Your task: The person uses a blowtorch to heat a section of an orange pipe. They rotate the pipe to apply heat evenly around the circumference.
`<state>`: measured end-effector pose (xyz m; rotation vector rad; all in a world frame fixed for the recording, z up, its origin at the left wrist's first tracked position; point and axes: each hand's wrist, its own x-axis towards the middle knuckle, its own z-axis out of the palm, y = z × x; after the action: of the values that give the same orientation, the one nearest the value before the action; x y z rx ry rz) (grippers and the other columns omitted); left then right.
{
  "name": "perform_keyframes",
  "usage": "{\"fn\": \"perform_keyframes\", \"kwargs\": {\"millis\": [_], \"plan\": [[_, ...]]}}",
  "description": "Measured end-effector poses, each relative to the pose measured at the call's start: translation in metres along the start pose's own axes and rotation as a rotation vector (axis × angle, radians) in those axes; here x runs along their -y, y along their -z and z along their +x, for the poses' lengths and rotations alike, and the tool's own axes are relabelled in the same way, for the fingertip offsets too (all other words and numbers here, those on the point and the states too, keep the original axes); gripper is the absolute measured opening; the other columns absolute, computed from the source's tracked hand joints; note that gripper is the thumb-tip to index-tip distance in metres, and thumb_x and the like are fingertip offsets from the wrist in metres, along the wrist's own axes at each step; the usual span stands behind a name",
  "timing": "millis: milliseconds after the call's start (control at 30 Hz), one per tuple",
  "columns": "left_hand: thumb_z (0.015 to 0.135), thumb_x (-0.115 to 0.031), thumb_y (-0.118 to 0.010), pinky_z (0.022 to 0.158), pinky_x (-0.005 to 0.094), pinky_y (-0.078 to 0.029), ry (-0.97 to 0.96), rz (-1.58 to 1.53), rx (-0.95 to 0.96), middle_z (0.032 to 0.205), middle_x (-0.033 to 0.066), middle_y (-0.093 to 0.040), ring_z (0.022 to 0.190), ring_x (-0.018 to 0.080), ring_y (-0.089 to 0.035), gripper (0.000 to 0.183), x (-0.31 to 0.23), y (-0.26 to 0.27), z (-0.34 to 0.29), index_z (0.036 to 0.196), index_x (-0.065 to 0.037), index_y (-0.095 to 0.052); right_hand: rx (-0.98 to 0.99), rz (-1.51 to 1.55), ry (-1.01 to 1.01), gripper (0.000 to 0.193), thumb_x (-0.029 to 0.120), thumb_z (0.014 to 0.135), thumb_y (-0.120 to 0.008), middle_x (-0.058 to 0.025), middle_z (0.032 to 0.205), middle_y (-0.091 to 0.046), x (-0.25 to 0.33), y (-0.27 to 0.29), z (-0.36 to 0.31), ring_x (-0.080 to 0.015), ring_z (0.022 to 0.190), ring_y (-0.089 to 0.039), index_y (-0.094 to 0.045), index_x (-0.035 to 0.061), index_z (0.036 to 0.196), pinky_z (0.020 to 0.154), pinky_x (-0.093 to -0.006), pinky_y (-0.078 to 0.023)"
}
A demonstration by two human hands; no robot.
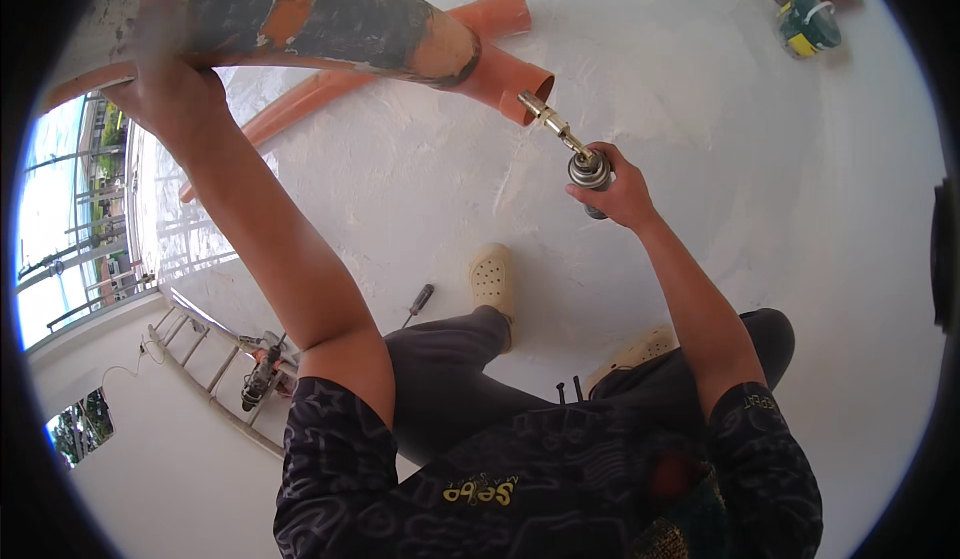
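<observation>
My right hand is wrapped round the small canister of a gas torch. The torch's brass nozzle points up and left, right at the open mouth of an orange plastic pipe; no flame can be made out. That pipe comes from under a large, long piece with worn dark grey paint and orange patches, which slants across the upper left. At this piece's near edge is my left hand, its fingers smeared by motion, so its grip is unclear. A second orange pipe end juts out just behind.
Farther left lies a long orange pipe on the smeared pale floor. A screwdriver lies beside my foot in a beige clog. A ladder and a power tool are at lower left. A green tub stands far right.
</observation>
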<state>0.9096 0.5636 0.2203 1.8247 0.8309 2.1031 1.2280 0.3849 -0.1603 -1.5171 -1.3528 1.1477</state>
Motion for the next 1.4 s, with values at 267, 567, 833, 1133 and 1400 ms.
{"fn": "perform_keyframes", "kwargs": {"millis": [267, 567, 833, 1133, 1400], "plan": [[0.084, -0.010, -0.087, 0.102, 0.0448, -0.065, -0.197, 0.387, -0.085, 0.125, 0.0186, -0.068, 0.119, 0.0336, -0.071, 0.057, 0.659, -0.176, -0.055, 0.133, 0.004, -0.060, -0.021, -0.010, 0.055, 0.078, 0.032, 0.081, -0.095, -0.0138, 0.121, -0.075, -0.380, -0.089, 0.722, -0.0291, 0.112, -0.075, -0.055, 0.0053, 0.142, 0.096, -0.0422, -0.058], [0.081, -0.015, -0.095, 0.109, 0.0460, -0.065, -0.065, 0.882, -0.389, 0.151, 0.0210, -0.050, 0.138, 0.0347, -0.060, 0.103, 1.104, -0.201, -0.299, 0.157, -0.004, -0.027, 0.036, -0.156, 0.199, 0.075, 0.034, 0.081, -0.096, -0.0115, 0.119, -0.075, -0.675, -0.183, 1.187, -0.0294, 0.110, -0.075, -0.055, 0.0098, 0.139, 0.096, -0.0422, -0.059], [0.075, -0.019, -0.100, 0.121, 0.0544, -0.054, 0.038, 0.773, -0.574, 0.153, 0.0219, -0.048, 0.143, 0.0392, -0.055, 0.120, 1.105, -0.080, -0.337, 0.162, -0.001, -0.019, 0.104, -0.221, 0.289, 0.081, 0.041, 0.081, -0.097, -0.0149, 0.128, -0.072, -0.672, -0.244, 1.169, -0.0302, 0.118, -0.072, -0.057, 0.0073, 0.142, 0.101, -0.0419, -0.058], [0.075, -0.017, -0.100, 0.121, 0.0573, -0.053, 0.050, 0.745, -0.666, 0.155, 0.0213, -0.045, 0.144, 0.0415, -0.053, 0.120, 1.116, -0.056, -0.368, 0.163, -0.005, -0.020, 0.196, -0.282, 0.424, 0.083, 0.051, 0.101, -0.074, -0.0266, 0.142, -0.065, -0.669, -0.246, 1.168, -0.0373, 0.132, -0.066, -0.047, -0.0043, 0.158, 0.111, -0.0451, -0.053], [0.077, -0.012, -0.098, 0.122, 0.0562, -0.052, 0.024, 0.728, -0.665, 0.154, 0.0207, -0.046, 0.142, 0.0406, -0.053, 0.114, 1.121, -0.062, -0.375, 0.163, -0.003, -0.023, 0.129, -0.079, 0.483, 0.060, 0.049, 0.108, -0.067, -0.0296, 0.149, -0.062, -0.701, -0.243, 1.180, -0.0393, 0.125, -0.071, -0.054, -0.0026, 0.136, 0.103, -0.0446, -0.058]]}}
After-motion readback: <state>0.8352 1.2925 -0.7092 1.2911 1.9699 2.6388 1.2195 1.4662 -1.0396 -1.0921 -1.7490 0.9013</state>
